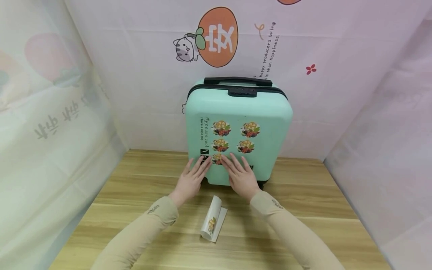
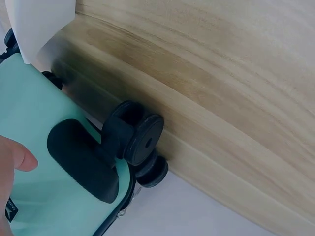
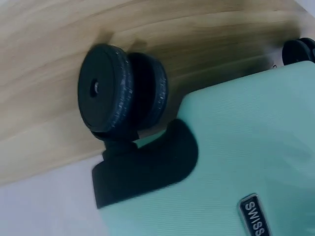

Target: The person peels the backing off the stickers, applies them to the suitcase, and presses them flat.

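A mint-green suitcase (image 1: 233, 108) stands upright on the wooden table against the backdrop. Round fruit-pattern stickers are on its front, in a left and a right column. The lowest left sticker (image 1: 217, 159) is partly covered by fingers. My left hand (image 1: 189, 183), fingers extended, touches the suitcase just left of that sticker. With straight fingers, my right hand (image 1: 241, 178) rests on the front at the sticker's right edge. In the left wrist view, part of the left hand (image 2: 12, 164) shows beside the shell; the right wrist view shows no hand.
A curled white sticker sheet (image 1: 213, 219) with one fruit sticker showing lies on the table (image 1: 162, 243) between my forearms. Black wheels (image 2: 145, 137) carry the suitcase. Its black handle (image 1: 237, 80) is on top. Patterned cloth (image 1: 141, 75) hangs behind and at both sides.
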A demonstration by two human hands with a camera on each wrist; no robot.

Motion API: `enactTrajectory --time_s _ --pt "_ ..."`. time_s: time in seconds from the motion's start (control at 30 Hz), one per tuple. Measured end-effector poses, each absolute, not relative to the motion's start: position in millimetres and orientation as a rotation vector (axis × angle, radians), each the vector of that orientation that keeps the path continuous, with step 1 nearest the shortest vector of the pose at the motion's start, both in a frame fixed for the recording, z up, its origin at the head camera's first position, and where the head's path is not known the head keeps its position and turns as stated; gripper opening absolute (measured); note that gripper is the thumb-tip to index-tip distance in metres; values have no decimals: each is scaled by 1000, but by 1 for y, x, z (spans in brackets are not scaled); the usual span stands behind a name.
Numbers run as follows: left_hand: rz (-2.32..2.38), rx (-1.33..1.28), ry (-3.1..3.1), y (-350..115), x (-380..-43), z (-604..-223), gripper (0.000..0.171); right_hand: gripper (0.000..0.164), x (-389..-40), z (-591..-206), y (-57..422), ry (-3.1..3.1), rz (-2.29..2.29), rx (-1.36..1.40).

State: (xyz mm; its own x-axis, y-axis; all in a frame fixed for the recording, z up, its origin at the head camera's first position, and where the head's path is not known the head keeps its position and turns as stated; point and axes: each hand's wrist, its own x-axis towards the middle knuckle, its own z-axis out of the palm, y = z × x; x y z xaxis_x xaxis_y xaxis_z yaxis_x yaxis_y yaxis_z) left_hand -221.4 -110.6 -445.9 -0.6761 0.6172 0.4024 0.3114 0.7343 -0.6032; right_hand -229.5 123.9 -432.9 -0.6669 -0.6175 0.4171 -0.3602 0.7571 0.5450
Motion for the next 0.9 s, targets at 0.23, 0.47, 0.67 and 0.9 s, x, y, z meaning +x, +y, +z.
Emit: enactTrajectory --time_s 0.23,0.47,0.67,0.9 --pt "651 -692 -2394 -112 -219 -448 73 75 -228 -435 120 -2412 -511 680" --pt "625 -703 -2445 -112 -218 -451 74 72 -230 -439 102 -2317 -608 822" --pt "661 -685 -2477 -114 -217 -453 73 66 -232 -434 100 -2344 -722 737" --pt "646 -684 -2480 -119 -216 -454 74 73 -229 -432 100 -2373 -659 682"
